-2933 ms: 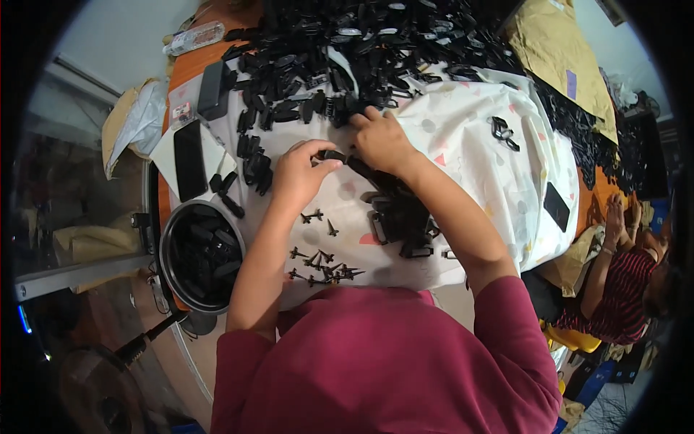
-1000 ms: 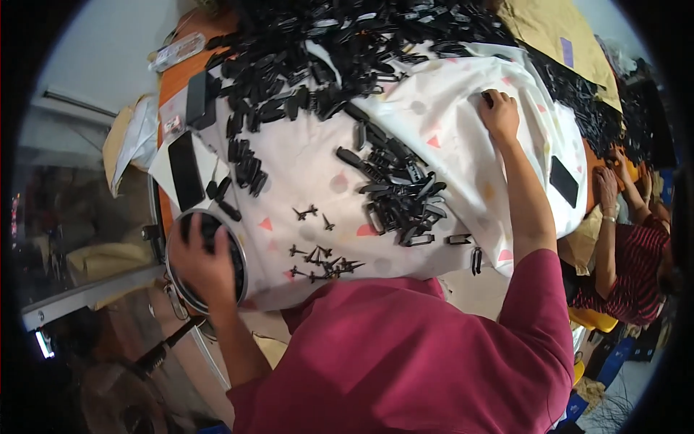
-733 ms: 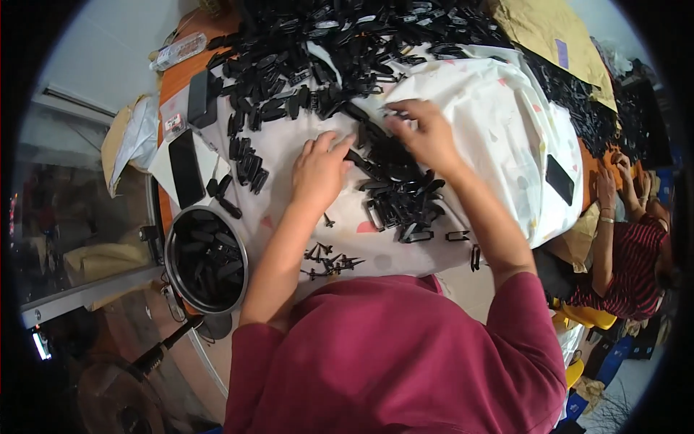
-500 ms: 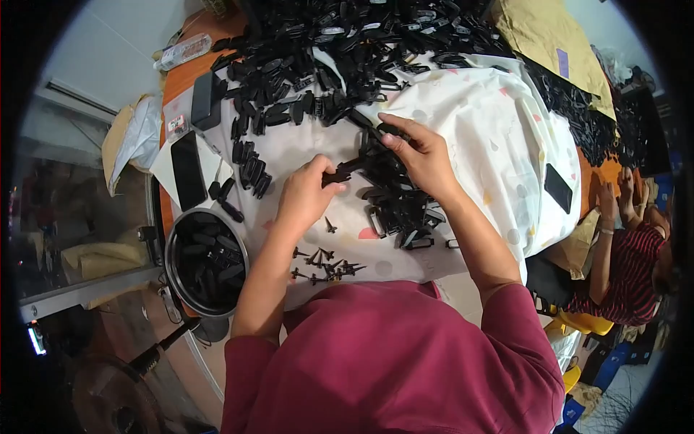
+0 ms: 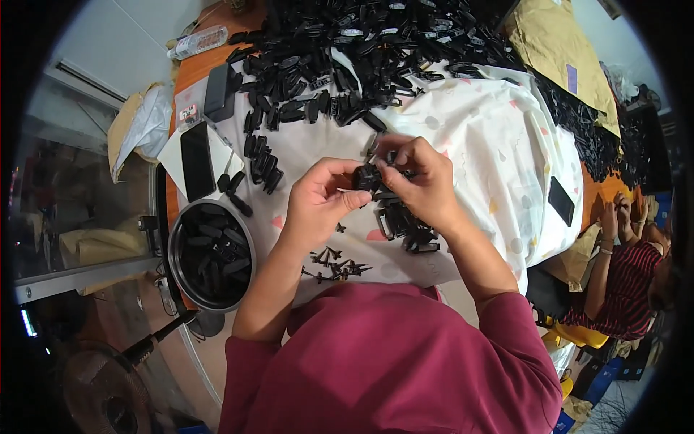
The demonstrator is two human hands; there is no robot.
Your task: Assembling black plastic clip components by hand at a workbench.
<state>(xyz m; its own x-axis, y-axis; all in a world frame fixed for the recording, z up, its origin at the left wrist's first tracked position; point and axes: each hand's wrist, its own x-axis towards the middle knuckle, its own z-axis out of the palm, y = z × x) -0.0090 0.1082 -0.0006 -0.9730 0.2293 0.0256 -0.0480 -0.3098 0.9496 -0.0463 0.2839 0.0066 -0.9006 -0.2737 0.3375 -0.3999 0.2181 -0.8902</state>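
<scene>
In front of me, my left hand (image 5: pixel 322 199) pinches a small black plastic part (image 5: pixel 366 177) between thumb and fingers. Close against it, my right hand (image 5: pixel 423 181) is closed with its thumb and fingertips at a dark piece that is mostly hidden. The two hands nearly meet over a heap of black plastic parts (image 5: pixel 405 223) on the white patterned cloth (image 5: pixel 289 148). Nearer my body lies a cluster of small dark spiked pieces (image 5: pixel 336 269), too small to name surely.
A metal bowl (image 5: pixel 249 278) of black parts stands at left, beside a dark phone (image 5: pixel 196 163). A large pile of black parts (image 5: pixel 325 43) covers the far side. Another phone (image 5: pixel 560 201) lies at right. A person in a striped shirt (image 5: pixel 622 278) sits far right.
My hands have come together; the left moved right with its black part, and the right lowered toward it. The view has shifted slightly.
</scene>
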